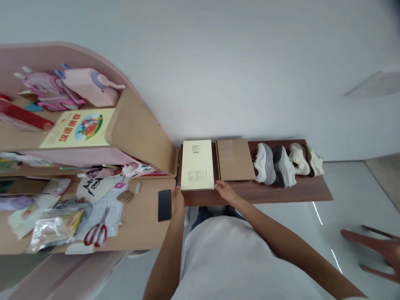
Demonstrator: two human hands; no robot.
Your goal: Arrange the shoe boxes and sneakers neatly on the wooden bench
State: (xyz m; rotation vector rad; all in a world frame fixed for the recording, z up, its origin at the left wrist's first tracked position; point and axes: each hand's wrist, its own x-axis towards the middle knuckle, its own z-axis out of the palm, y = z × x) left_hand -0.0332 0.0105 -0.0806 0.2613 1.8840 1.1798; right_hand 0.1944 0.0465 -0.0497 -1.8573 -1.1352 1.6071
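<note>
A flat-topped cream cardboard box (197, 160), printed with small dark text, lies on a reddish-brown wooden bench top (268, 196). My left hand (178, 201) is at its near left corner, fingers against the side. At the near right corner, my right hand (226, 192) touches the box with its fingertips. Both hands hold the box between them; part of the fingers is hidden by its edges. Just right of it sits a brown cardboard box (236, 160), separated by a narrow gap.
Grey-white sneakers (265, 164) and beige shoes (298, 158) stand in a row farther right on the bench. Left is a desk (140, 221) with a black phone (164, 205), red-handled scissors (97, 233) and a shelf unit (140, 129). A wall rises behind.
</note>
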